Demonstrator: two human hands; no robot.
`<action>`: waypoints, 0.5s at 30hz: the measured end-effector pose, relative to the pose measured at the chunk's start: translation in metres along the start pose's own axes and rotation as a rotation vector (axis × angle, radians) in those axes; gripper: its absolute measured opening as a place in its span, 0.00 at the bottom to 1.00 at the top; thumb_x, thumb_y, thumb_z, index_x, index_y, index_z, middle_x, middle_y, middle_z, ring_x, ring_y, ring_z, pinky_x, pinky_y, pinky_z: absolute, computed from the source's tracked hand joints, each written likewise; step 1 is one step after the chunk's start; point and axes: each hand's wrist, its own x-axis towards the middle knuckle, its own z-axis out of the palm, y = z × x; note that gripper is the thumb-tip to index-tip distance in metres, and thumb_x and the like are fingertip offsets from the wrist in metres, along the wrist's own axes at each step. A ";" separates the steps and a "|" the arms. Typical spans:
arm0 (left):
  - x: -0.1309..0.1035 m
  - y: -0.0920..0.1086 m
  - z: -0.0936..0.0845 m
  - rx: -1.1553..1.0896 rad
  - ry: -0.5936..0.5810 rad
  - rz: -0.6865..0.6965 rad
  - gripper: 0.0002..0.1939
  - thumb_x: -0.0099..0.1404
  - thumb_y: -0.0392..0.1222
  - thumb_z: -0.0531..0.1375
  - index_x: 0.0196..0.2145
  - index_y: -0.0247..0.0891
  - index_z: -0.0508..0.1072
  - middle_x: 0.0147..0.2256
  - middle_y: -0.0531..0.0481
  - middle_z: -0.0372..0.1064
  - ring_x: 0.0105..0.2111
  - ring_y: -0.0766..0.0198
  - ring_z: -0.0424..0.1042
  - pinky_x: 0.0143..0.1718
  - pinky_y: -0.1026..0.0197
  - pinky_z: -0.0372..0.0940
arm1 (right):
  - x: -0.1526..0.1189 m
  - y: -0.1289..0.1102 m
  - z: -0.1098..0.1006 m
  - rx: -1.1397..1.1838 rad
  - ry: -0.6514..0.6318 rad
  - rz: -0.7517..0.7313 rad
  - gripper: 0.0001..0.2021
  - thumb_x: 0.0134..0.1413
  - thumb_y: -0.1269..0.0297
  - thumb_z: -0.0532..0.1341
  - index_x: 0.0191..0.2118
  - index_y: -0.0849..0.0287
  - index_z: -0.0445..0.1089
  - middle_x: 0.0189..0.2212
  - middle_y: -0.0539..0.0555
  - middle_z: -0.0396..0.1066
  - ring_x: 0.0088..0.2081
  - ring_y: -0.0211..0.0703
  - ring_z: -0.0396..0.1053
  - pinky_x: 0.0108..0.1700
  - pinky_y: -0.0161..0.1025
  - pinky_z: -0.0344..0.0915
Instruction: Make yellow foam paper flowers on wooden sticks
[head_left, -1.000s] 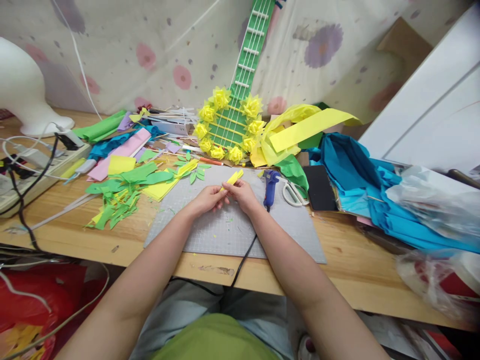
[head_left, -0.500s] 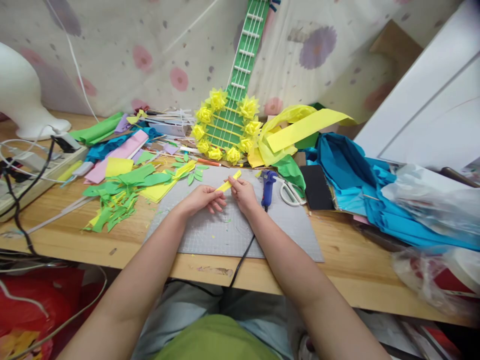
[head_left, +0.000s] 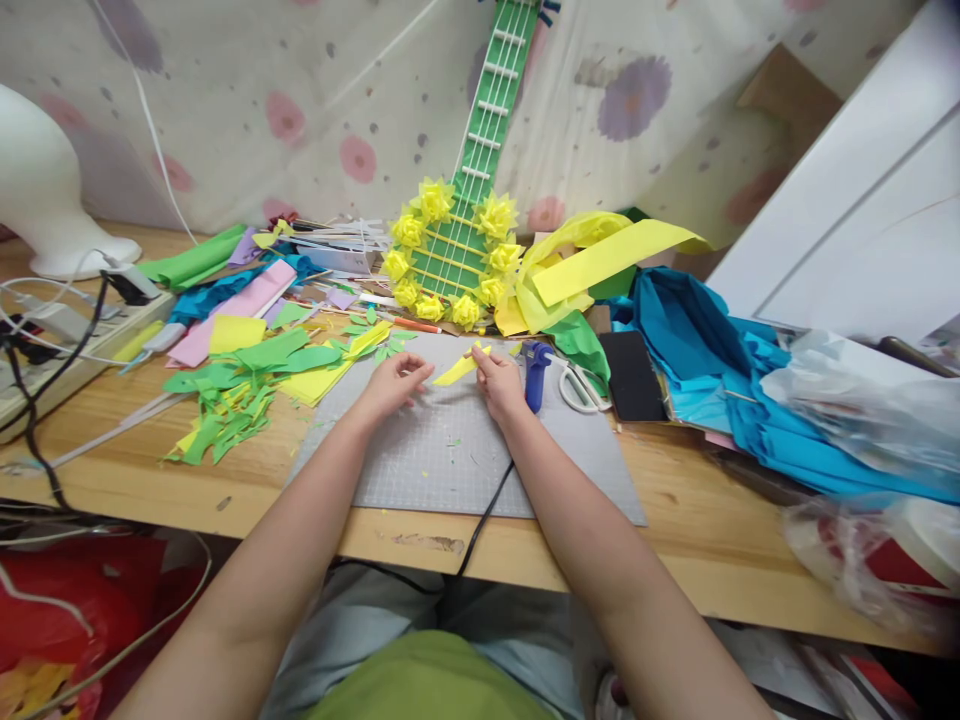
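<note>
A narrow yellow paper strip (head_left: 454, 371) is pinched in my right hand (head_left: 497, 382), its free end pointing left over the grey cutting mat (head_left: 427, 470). My left hand (head_left: 396, 384) hovers to the left of the strip, apart from it, with fingers curved and parted and nothing in them. Just right of my right hand lies a blue hot glue gun (head_left: 535, 376), its black cord running under my right forearm. Behind the mat leans a green paper guitar (head_left: 459, 245) with white strings, ringed by yellow paper flowers (head_left: 429, 305).
White-handled scissors (head_left: 585, 388) lie on the mat's right side. Green paper scraps (head_left: 240, 405) pile up at the left. Blue crepe paper (head_left: 690, 330) and clear plastic bags crowd the right. A power strip (head_left: 67, 350) and a white foam head (head_left: 45, 180) stand far left.
My left hand has let go of the yellow paper strip and moved left. The strip now hangs from my right hand alone, which has shifted slightly right.
</note>
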 end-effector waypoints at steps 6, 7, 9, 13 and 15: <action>0.007 -0.008 0.020 0.000 -0.014 0.046 0.07 0.50 0.39 0.60 0.26 0.35 0.64 0.20 0.56 0.60 0.16 0.74 0.58 0.12 0.72 0.51 | -0.001 0.001 0.003 0.025 0.015 -0.016 0.17 0.36 0.50 0.63 0.24 0.60 0.66 0.10 0.40 0.49 0.13 0.27 0.42 0.17 0.33 0.36; 0.009 -0.009 0.020 -0.032 0.010 0.025 0.07 0.50 0.38 0.60 0.26 0.35 0.64 0.19 0.57 0.59 0.15 0.75 0.57 0.12 0.72 0.51 | -0.001 0.001 0.002 0.042 0.034 -0.013 0.17 0.37 0.49 0.62 0.24 0.59 0.65 0.10 0.40 0.50 0.12 0.27 0.42 0.16 0.32 0.36; 0.015 -0.007 0.019 -0.106 0.079 -0.043 0.07 0.50 0.36 0.60 0.25 0.35 0.64 0.18 0.58 0.59 0.15 0.76 0.56 0.13 0.72 0.51 | 0.001 0.001 0.002 0.074 0.081 -0.007 0.17 0.39 0.48 0.60 0.27 0.58 0.63 0.10 0.40 0.51 0.12 0.27 0.42 0.15 0.32 0.36; 0.029 0.000 0.022 -0.158 0.184 -0.194 0.06 0.51 0.33 0.59 0.24 0.34 0.63 0.17 0.58 0.59 0.14 0.76 0.56 0.13 0.72 0.50 | 0.002 0.002 0.003 0.096 0.150 -0.006 0.17 0.42 0.48 0.58 0.31 0.56 0.59 0.11 0.39 0.52 0.11 0.27 0.43 0.14 0.30 0.36; 0.035 0.005 0.028 -0.137 0.175 -0.254 0.05 0.51 0.33 0.59 0.24 0.34 0.63 0.14 0.58 0.57 0.13 0.76 0.55 0.14 0.71 0.50 | 0.002 0.002 0.003 0.100 0.153 -0.015 0.16 0.42 0.48 0.58 0.30 0.56 0.58 0.11 0.39 0.53 0.11 0.27 0.43 0.14 0.30 0.36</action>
